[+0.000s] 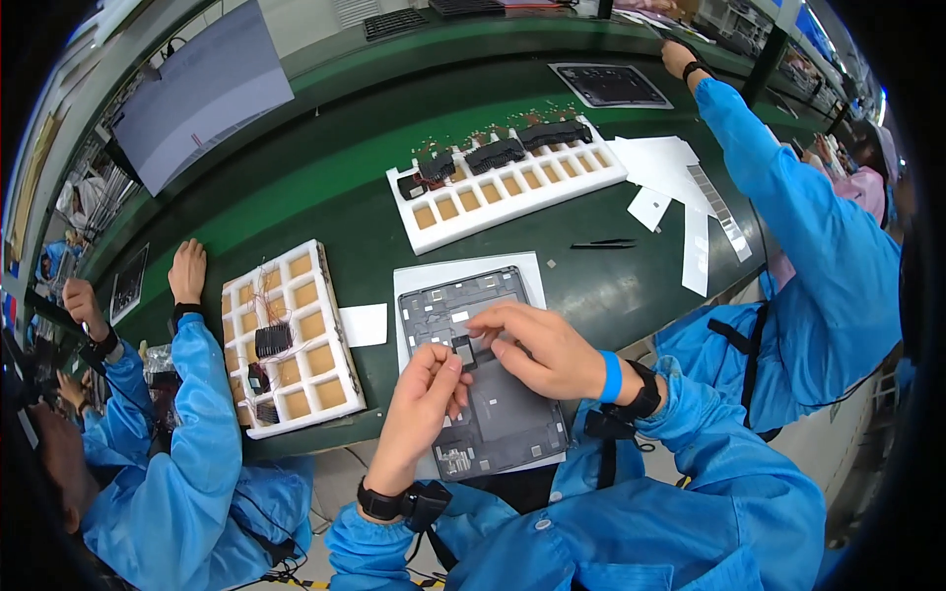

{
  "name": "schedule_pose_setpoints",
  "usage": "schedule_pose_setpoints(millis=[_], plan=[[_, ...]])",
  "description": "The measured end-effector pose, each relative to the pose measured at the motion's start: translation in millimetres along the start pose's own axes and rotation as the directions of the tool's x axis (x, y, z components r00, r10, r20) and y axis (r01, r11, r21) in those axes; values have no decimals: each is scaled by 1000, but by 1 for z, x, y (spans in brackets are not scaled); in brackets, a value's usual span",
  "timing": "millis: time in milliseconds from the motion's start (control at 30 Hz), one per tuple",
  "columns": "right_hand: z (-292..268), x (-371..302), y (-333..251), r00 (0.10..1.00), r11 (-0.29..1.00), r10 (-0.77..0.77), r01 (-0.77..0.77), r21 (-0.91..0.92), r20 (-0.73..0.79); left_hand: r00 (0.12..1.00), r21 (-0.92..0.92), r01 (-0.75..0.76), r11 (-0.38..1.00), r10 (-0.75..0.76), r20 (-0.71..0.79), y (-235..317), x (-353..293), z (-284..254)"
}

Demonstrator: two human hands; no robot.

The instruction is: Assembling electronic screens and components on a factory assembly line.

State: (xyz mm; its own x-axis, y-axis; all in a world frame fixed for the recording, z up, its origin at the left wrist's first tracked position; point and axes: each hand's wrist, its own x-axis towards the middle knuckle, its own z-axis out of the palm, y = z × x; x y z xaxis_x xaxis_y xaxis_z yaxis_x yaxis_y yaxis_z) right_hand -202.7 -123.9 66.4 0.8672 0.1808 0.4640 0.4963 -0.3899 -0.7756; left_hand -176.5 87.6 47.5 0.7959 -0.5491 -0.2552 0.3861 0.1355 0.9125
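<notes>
In front of me lies a dark grey tablet housing (507,414), its inner side up, on a white sheet (527,266). Above its middle, my left hand (426,394) pinches a small black rectangular part (463,351) between thumb and fingers. From the right, my right hand (542,347) reaches over the housing, its fingers bent and its thumb apart from them. Those fingertips are close beside the black part; whether they touch it I cannot tell. Small metal-coloured pieces (454,461) show at the housing's lower left corner.
A white foam tray (345,379) with wired black parts stands left, another (512,212) with black parts at the back. Black tweezers (603,243), white sheets (655,163) and a strip of labels (719,212) lie right. Co-workers in blue sit at both sides; one's hand (187,271) is by the left tray.
</notes>
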Motion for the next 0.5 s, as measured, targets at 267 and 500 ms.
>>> schedule_pose_setpoints(millis=[267, 500], plan=[[7, 26, 12, 994, 984, 107, -108, -138, -14, 976, 712, -113, 693, 211, -50, 18, 17, -6], [20, 74, 64, 888, 639, -230, 447, -626, 399, 835, 978, -184, -102, 509, 210, -3, 19, -19]])
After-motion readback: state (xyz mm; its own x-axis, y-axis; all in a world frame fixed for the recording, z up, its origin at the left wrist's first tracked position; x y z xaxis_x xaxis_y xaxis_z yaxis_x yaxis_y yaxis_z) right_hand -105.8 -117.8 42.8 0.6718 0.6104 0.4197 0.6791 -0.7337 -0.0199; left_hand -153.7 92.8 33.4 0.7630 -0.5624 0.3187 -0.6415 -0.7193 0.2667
